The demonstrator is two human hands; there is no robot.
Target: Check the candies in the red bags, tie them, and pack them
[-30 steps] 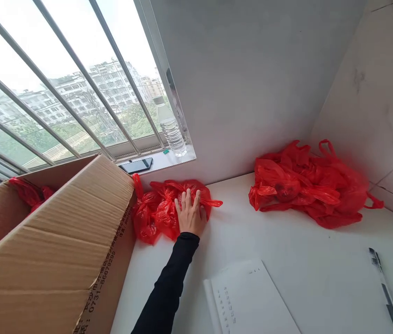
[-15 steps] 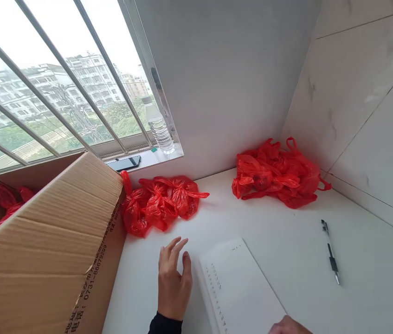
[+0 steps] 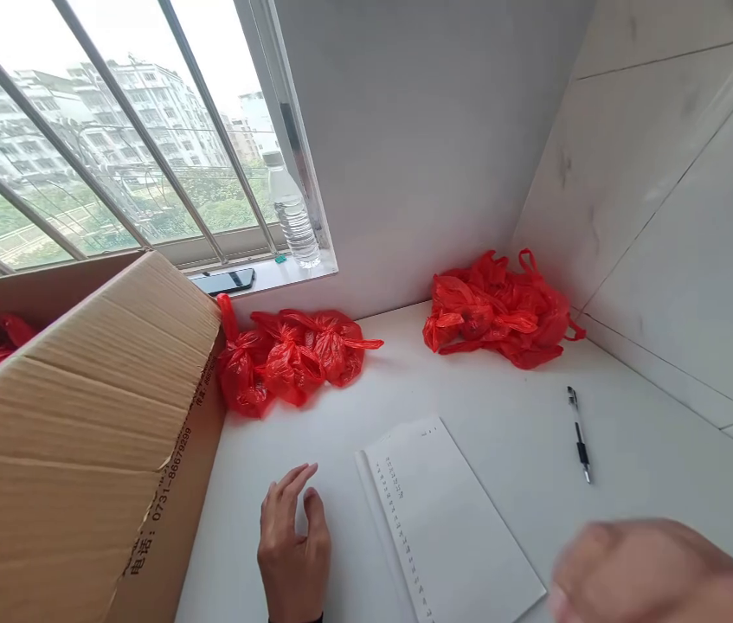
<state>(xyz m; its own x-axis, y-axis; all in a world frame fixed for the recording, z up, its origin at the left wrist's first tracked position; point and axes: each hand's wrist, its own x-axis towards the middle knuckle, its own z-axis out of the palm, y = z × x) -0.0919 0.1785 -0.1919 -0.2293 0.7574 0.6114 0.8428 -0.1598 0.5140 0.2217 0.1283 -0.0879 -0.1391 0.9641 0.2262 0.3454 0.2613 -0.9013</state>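
Just above the right hand [image 3: 652, 567], its grip too blurred to judge, a slim clear-and-black plastic pen [image 3: 580, 439] lies near-vertical, right of centre, tip down-frame; the loosely curled, empty left hand [image 3: 294, 541] is farther.

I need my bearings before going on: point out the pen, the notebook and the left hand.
Pen [image 3: 579, 437]: head view, mid-barrel.
Notebook [image 3: 453, 523]: head view, bare part of the page.
Left hand [image 3: 292, 543]: head view, back of the hand.

A white notebook [image 3: 460, 523] with small writing lies flat, left of a black-gripped pen [image 3: 581, 450].
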